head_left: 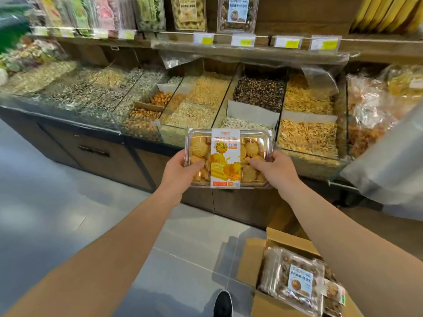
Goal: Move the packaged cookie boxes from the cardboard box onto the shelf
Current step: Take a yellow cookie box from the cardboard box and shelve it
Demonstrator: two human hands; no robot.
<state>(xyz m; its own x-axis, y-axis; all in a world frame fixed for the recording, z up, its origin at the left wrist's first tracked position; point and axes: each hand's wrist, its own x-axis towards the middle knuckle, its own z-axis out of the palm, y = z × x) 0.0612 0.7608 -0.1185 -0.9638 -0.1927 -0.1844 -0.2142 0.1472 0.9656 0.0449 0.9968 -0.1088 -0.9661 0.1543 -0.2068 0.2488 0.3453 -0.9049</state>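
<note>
A clear plastic cookie box [229, 157] with an orange and white label is held up in front of the counter, at about bin height. My left hand [180, 169] grips its left edge, thumb on top. My right hand [273, 169] grips its right edge the same way. Down at the lower right an open cardboard box [258, 300] stands on the floor, with a brown cookie box [290, 277] lying on top inside it. The upper shelf [229, 38] holds upright cookie boxes [238, 12] behind yellow price tags.
Glass-fronted bulk bins [229, 99] of seeds and nuts fill the counter under the shelf. Bagged snacks [375, 106] pile up at the right. A dark cabinet front [96, 154] runs below. My black shoe [223, 303] stands on the grey tiled floor.
</note>
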